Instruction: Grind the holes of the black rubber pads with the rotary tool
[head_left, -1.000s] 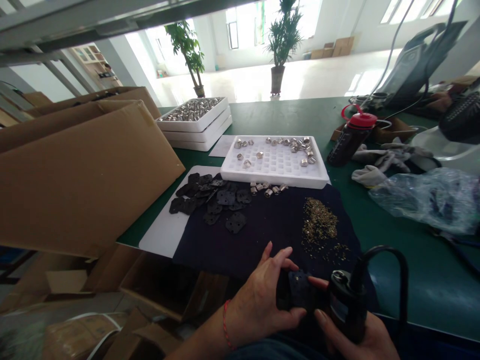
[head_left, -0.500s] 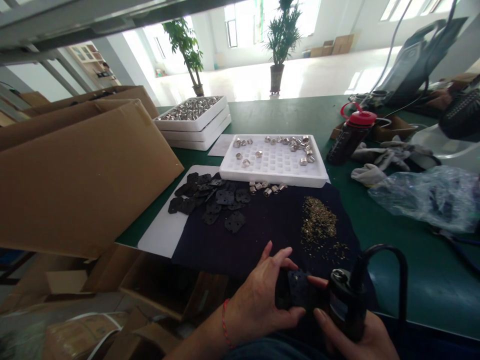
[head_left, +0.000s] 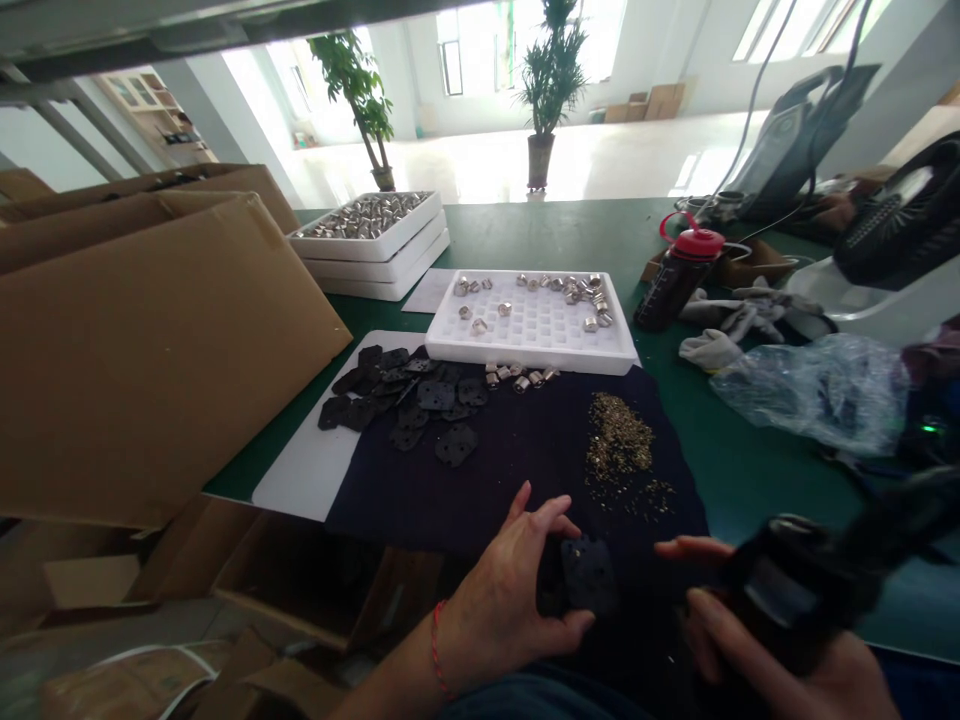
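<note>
Your left hand (head_left: 510, 610) grips a black perforated plate (head_left: 589, 575), your right hand (head_left: 757, 650) a corded black tool (head_left: 787, 585); the white foam tray (head_left: 525, 362) holds few metal fittings (head_left: 574, 293), with loose plates (head_left: 420, 400) beside it.

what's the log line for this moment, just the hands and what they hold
left hand: holds black perforated plate | right hand: grips corded black handheld tool, blurred | under hands: dark cloth

A red-capped water bottle (head_left: 676, 282) stands beside work gloves (head_left: 739, 322) and a plastic bag (head_left: 814, 395) on the green bench (head_left: 525, 228).
</note>
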